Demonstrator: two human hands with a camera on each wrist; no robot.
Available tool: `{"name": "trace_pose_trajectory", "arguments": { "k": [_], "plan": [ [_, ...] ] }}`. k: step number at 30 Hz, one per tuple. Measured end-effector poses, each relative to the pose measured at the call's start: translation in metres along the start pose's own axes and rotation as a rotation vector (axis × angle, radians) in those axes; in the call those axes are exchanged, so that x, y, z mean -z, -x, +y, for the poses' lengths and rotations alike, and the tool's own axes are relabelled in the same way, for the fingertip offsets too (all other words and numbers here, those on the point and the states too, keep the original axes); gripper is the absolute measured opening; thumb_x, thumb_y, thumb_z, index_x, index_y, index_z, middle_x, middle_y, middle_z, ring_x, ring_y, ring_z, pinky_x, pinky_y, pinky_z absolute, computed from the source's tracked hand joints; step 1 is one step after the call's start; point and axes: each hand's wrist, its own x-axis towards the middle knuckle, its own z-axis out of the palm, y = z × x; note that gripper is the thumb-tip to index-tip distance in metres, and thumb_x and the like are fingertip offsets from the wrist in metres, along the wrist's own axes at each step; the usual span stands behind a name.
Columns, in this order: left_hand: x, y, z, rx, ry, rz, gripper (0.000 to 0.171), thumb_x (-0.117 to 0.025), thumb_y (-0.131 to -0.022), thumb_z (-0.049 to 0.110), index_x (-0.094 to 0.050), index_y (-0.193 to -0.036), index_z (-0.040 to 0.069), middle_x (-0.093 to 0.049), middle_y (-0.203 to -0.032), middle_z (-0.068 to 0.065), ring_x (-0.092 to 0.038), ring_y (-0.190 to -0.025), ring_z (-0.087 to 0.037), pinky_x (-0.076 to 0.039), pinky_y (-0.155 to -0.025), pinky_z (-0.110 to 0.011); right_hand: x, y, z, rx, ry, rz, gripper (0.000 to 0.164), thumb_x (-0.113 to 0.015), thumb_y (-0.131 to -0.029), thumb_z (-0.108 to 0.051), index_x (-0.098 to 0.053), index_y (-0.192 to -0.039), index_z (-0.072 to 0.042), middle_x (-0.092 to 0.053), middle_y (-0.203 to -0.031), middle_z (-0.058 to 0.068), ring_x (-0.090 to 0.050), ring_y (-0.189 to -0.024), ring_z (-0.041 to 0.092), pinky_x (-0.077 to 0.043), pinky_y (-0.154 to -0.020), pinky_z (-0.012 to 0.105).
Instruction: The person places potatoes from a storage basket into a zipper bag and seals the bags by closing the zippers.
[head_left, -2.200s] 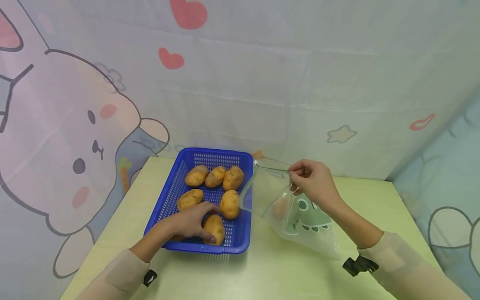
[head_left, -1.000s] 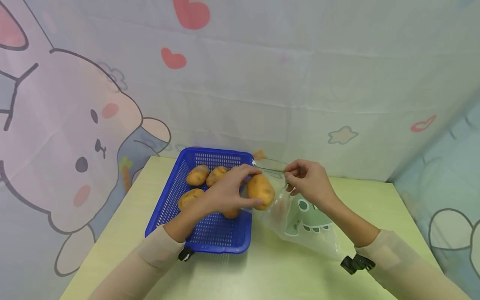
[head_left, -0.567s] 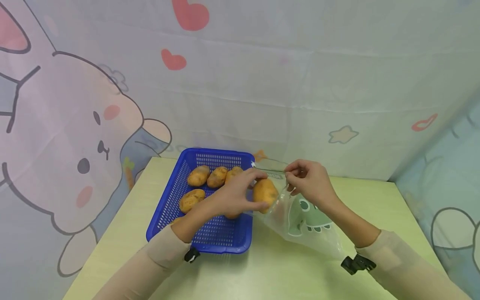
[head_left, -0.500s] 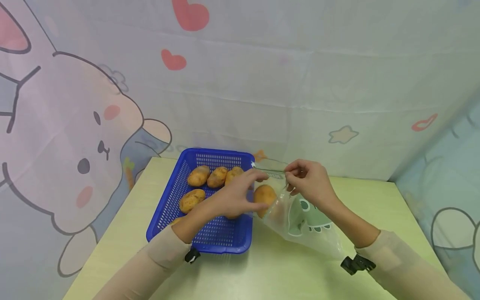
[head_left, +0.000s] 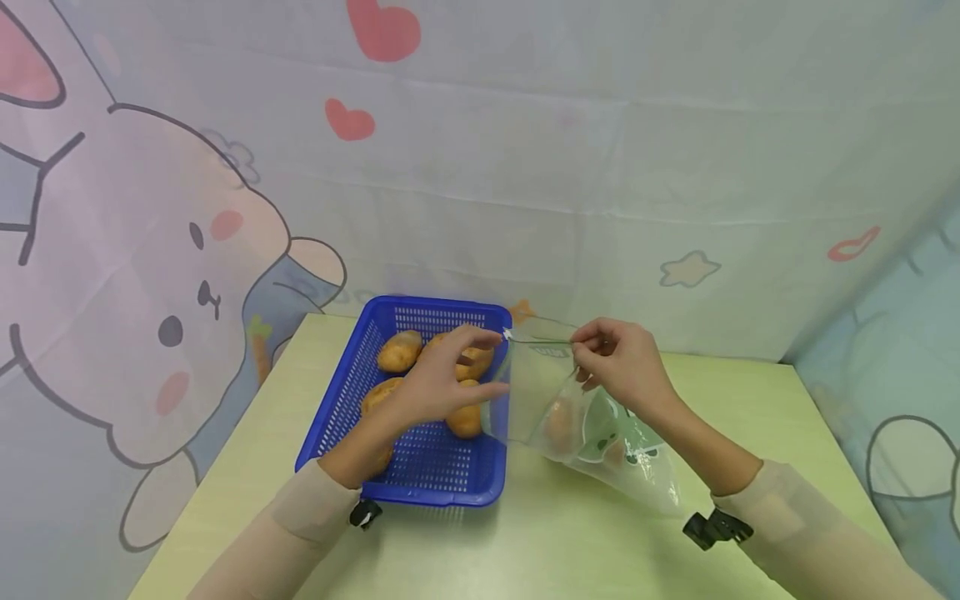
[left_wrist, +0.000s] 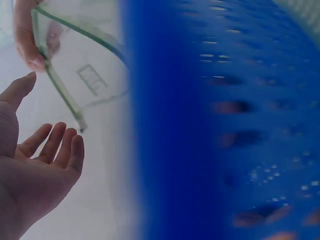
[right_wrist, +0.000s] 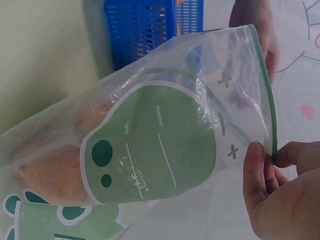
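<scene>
My right hand [head_left: 618,362] pinches the green zip edge of a clear zip bag [right_wrist: 160,135] printed with a green cartoon, holding its mouth apart. Potatoes [right_wrist: 52,172] show through the plastic low in the bag. My left hand [head_left: 442,379] is over the right side of the blue basket [head_left: 420,497], its thumb and fingers spread with nothing between them. In the left wrist view the left hand's fingertips [left_wrist: 76,145] are close to the bag's corner. Several potatoes [head_left: 400,352] lie in the basket, some partly hidden by the left hand and forearm.
Basket and bag stand side by side on a pale green table [head_left: 570,550]. A cartoon-printed cloth [head_left: 585,167] hangs right behind the table's back edge, with another cloth side [head_left: 900,367] at the right.
My left hand took a potato from the basket, carried it right to the bag's mouth and let it go inside. It has drawn back left, while the right hand stays on the bag.
</scene>
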Motion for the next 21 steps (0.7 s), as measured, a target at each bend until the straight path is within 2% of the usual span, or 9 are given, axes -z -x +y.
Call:
{"name": "trace_pose_trajectory", "arguments": {
  "k": [5,10,14,21],
  "plan": [
    [-0.004,0.012,-0.025,0.065,-0.031,0.025,0.074,-0.085,-0.092,0.03,-0.051,-0.154,0.007,-0.051,-0.151,-0.014,-0.053,-0.132,-0.031,-0.052,-0.107,-0.051,-0.001,0.001,0.001,0.0,-0.003,-0.003,0.016,-0.064,-0.097,-0.001,-0.072,-0.108,0.007,-0.072,-0.084,0.015,-0.073,-0.067,0.026,-0.064,-0.06,0.037],
    [-0.008,0.021,-0.049,0.142,-0.067,-0.001,0.083,-0.082,-0.093,0.032,-0.042,-0.16,0.003,-0.04,-0.158,-0.018,-0.05,-0.136,-0.037,-0.047,-0.112,-0.055,-0.002,0.001,0.0,-0.004,-0.006,-0.01,0.016,-0.064,-0.098,-0.002,-0.072,-0.109,0.006,-0.073,-0.086,0.015,-0.073,-0.068,0.026,-0.065,-0.06,0.037],
    [-0.011,0.023,-0.056,0.196,-0.071,-0.026,0.085,-0.082,-0.094,0.033,-0.04,-0.161,0.003,-0.036,-0.162,-0.019,-0.045,-0.144,-0.041,-0.043,-0.116,-0.059,-0.002,0.001,0.001,-0.009,-0.007,-0.005,0.015,-0.064,-0.097,-0.003,-0.073,-0.107,0.005,-0.072,-0.086,0.015,-0.073,-0.068,0.027,-0.065,-0.06,0.037],
    [-0.017,0.022,-0.066,0.245,-0.109,-0.064,0.08,-0.081,-0.095,0.029,-0.041,-0.16,0.005,-0.042,-0.158,-0.019,-0.048,-0.142,-0.043,-0.044,-0.116,-0.058,-0.003,0.0,0.001,-0.009,-0.006,-0.011,0.017,-0.063,-0.098,-0.002,-0.072,-0.109,0.006,-0.072,-0.086,0.015,-0.073,-0.068,0.027,-0.065,-0.06,0.037]
  ]
}}
